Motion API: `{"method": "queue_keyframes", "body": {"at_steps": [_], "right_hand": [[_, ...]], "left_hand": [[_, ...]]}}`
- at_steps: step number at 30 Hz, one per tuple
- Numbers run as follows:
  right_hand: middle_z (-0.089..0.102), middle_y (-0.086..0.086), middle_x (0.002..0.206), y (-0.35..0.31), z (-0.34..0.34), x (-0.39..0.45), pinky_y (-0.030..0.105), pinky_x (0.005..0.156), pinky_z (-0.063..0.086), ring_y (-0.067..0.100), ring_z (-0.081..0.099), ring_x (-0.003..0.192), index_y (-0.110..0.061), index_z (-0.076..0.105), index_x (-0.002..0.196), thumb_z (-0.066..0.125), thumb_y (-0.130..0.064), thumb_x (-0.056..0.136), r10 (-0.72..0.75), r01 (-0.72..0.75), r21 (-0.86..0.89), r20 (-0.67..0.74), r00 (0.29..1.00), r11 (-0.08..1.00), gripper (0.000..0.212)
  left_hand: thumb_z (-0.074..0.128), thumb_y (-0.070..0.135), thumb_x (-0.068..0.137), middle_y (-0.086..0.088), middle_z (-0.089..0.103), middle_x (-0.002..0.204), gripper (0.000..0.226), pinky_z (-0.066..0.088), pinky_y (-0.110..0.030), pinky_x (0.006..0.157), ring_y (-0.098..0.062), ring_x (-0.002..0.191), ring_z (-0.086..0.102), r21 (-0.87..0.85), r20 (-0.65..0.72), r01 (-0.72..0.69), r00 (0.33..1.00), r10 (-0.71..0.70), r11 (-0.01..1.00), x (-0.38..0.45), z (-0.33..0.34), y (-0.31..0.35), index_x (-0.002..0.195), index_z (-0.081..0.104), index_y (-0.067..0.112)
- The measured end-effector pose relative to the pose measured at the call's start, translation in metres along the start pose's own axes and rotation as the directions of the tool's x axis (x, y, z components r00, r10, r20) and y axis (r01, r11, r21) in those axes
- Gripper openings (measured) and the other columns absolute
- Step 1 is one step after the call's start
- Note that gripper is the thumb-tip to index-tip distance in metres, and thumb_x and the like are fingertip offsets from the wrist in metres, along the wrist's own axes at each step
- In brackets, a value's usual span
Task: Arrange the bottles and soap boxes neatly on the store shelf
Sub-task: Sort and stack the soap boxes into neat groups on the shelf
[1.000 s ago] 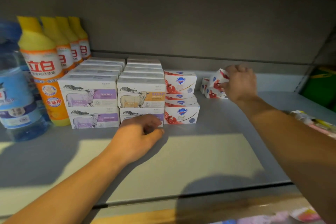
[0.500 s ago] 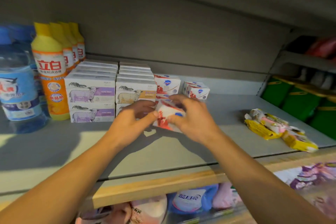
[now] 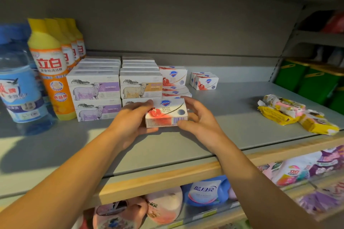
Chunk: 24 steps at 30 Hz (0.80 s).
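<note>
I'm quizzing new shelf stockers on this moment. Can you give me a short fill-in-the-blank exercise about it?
1. Both hands, left hand and right hand, hold a white-and-red ____ box.
2. The animal printed on the purple boxes is a ____.
3. The orange bottles have ____ caps.
4. The loose yellow packets lie on the shelf's ____ side.

Missing words: soap; sheep; yellow; right

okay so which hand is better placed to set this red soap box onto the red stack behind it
Right, probably. The right hand holds the soap box on the open side of the red stack; the left hand sits in front of the sheep boxes.
</note>
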State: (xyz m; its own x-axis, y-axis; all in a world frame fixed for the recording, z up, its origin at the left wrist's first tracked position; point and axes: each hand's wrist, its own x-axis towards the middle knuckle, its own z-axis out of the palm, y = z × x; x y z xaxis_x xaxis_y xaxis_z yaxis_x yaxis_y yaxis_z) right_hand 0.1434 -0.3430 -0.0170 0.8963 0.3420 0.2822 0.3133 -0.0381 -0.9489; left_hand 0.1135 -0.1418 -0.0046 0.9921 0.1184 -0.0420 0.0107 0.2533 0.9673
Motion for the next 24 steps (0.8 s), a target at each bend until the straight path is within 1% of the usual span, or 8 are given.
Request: {"method": "queue_keyframes", "body": {"at_steps": [3,5,7,12,14,20,22,24], "right_hand": [[0.07,-0.002,0.111,0.0078,-0.0002,0.0033,0.021,0.074,0.054,0.014,0.07,0.097,-0.036,0.058,0.119,0.077,-0.028,0.067,0.034,-0.034,0.005,-0.058,0.998,0.999,0.056],[0.072,-0.001,0.096,0.0104,0.0009,0.0054,0.02,0.068,0.053,0.012,0.07,0.083,-0.036,0.062,0.111,0.076,-0.041,0.066,0.068,-0.066,0.022,-0.122,0.99,0.998,0.048],[0.073,0.0,0.079,0.0094,0.0015,0.0078,0.028,0.062,0.053,0.015,0.067,0.068,-0.029,0.067,0.101,0.07,-0.055,0.064,0.12,-0.11,0.066,-0.168,0.979,0.992,0.045],[0.069,0.008,0.064,0.0043,0.0,0.0105,0.03,0.049,0.047,0.018,0.06,0.051,-0.022,0.072,0.082,0.048,-0.076,0.068,0.209,-0.207,0.032,-0.213,0.954,0.978,0.06],[0.069,0.011,0.063,0.0036,0.001,0.0101,0.029,0.047,0.046,0.019,0.058,0.048,-0.02,0.072,0.082,0.044,-0.08,0.068,0.219,-0.223,0.008,-0.216,0.951,0.975,0.067],[0.068,0.007,0.067,0.0013,0.0002,0.008,0.026,0.043,0.04,0.016,0.05,0.046,-0.022,0.071,0.088,0.048,-0.072,0.068,0.207,-0.208,0.014,-0.205,0.957,0.978,0.058],[0.071,0.004,0.086,0.0019,-0.0001,0.0056,0.028,0.045,0.041,0.016,0.051,0.049,-0.028,0.07,0.096,0.058,-0.057,0.069,0.17,-0.159,0.076,-0.182,0.968,0.984,0.042],[0.07,0.002,0.103,0.0033,-0.0003,0.0035,0.031,0.053,0.049,0.017,0.061,0.06,-0.034,0.066,0.11,0.063,-0.037,0.07,0.125,-0.108,0.112,-0.162,0.979,0.988,0.04]], "left_hand": [[0.061,0.032,0.095,-0.013,0.076,0.092,0.027,0.058,-0.031,0.057,-0.026,0.075,0.074,0.003,-0.002,0.036,0.999,-0.036,0.999,0.0023,-0.0013,-0.0008,0.105,0.068,0.009],[0.06,0.042,0.093,-0.016,0.075,0.091,0.036,0.058,-0.032,0.059,-0.029,0.069,0.072,0.003,0.025,0.033,0.999,-0.033,0.999,0.0022,-0.0011,-0.0006,0.107,0.068,0.009],[0.062,0.049,0.09,-0.02,0.074,0.092,0.045,0.058,-0.034,0.062,-0.03,0.067,0.069,0.023,0.051,0.002,0.999,-0.004,1.0,0.0013,-0.0008,-0.0002,0.109,0.065,0.008],[0.071,0.063,0.064,-0.018,0.071,0.076,0.067,0.057,-0.032,0.056,-0.026,0.06,0.065,0.106,0.064,-0.077,0.995,0.071,0.991,-0.0018,0.0008,-0.0032,0.098,0.068,0.005],[0.072,0.068,0.066,-0.016,0.07,0.072,0.07,0.057,-0.032,0.056,-0.026,0.06,0.065,0.142,0.056,-0.074,0.996,0.066,0.987,-0.0005,0.0,-0.004,0.097,0.069,0.005],[0.069,0.062,0.068,-0.014,0.063,0.062,0.062,0.051,-0.03,0.048,-0.024,0.051,0.058,0.156,0.071,-0.057,0.996,0.046,0.986,0.0005,-0.0004,-0.0038,0.098,0.064,0.008],[0.069,0.046,0.082,-0.015,0.063,0.064,0.043,0.05,-0.029,0.047,-0.024,0.05,0.057,0.13,0.085,-0.058,0.995,0.047,0.99,0.0,-0.0011,-0.0038,0.095,0.063,0.006],[0.066,0.035,0.09,-0.017,0.067,0.072,0.029,0.052,-0.03,0.049,-0.024,0.053,0.06,0.096,0.118,-0.069,0.991,0.058,0.993,-0.0012,-0.0002,-0.0041,0.096,0.067,0.006]]}}
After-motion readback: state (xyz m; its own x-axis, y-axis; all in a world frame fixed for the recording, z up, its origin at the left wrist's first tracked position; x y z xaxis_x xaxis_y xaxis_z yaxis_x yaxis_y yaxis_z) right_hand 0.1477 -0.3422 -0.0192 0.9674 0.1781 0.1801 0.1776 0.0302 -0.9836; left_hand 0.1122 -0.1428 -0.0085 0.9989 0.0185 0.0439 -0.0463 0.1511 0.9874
